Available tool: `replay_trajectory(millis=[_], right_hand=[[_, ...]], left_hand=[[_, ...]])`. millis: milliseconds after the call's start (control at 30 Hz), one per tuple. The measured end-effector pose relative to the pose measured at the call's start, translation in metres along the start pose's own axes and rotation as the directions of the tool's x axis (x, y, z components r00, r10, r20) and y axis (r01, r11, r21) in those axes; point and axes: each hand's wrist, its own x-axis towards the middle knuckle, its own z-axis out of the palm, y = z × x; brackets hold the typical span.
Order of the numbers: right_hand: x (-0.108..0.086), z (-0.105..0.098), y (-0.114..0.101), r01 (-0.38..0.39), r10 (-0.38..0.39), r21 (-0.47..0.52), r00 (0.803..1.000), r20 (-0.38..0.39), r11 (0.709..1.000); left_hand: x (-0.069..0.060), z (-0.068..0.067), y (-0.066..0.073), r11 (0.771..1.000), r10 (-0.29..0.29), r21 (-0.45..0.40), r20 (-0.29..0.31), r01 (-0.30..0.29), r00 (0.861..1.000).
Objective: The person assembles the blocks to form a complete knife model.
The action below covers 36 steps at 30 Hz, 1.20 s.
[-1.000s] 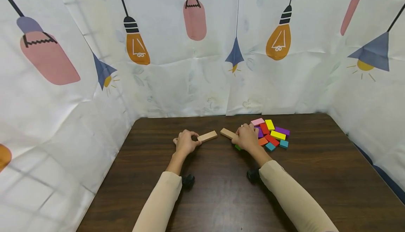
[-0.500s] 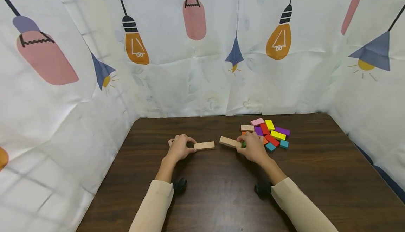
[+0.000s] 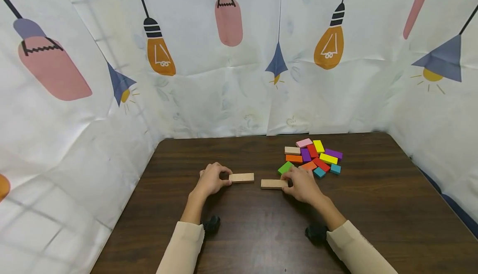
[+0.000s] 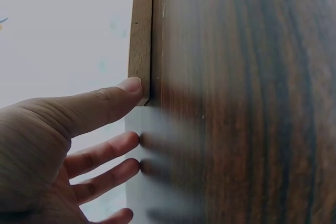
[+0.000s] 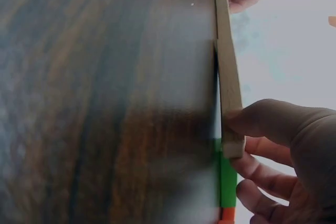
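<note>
My left hand [image 3: 212,178] pinches the outer end of a plain wooden block [image 3: 242,177], which lies level on the table; in the left wrist view the thumb presses the near side of this block [image 4: 140,35]. To its right, a second plain block [image 3: 271,184] is pinched at its right end by my right hand [image 3: 303,185]. A small gap separates the two blocks, the right one slightly nearer to me. The right wrist view has the held block [image 5: 229,72] between thumb and fingers, its lower side close to the table.
Behind my right hand lies a group of coloured blocks: green [image 3: 285,167], orange [image 3: 293,158], purple [image 3: 305,155], yellow [image 3: 328,159], blue [image 3: 335,169] and others, with one plain block [image 3: 292,150]. A patterned cloth [image 3: 231,99] hangs behind the brown table [image 3: 246,240].
Both hands have drawn their plain blocks nearer to me. The blocks have turned from slanted to nearly level across the view, and the green block behind the right hand is uncovered.
</note>
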Motion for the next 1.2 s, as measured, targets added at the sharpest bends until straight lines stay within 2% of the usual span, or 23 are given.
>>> replay_trajectory(millis=[367,600,833,1000,1200], right_hand=[[0.006,0.004,0.004,-0.041,0.040,0.052,0.999,0.030,0.998],[0.013,0.005,0.002,-0.066,0.060,0.082,0.996,0.064,0.995],[0.022,0.008,0.000,-0.097,0.087,0.095,0.991,0.099,0.991],[0.024,0.007,-0.001,-0.125,0.114,0.102,0.988,0.103,0.987],[0.027,0.008,-0.002,-0.119,0.109,0.106,0.990,0.091,0.987]], left_hand=[[-0.005,0.001,0.005,0.999,-0.019,-0.041,0.004,0.019,1.000],[-0.006,0.004,0.004,0.999,-0.008,-0.034,-0.005,0.008,1.000],[-0.010,0.006,0.002,0.999,-0.032,-0.044,0.005,0.032,0.999],[-0.008,0.005,0.003,0.999,-0.017,-0.050,0.002,0.017,1.000],[-0.005,0.002,0.005,1.000,-0.002,-0.031,-0.008,0.002,1.000]])
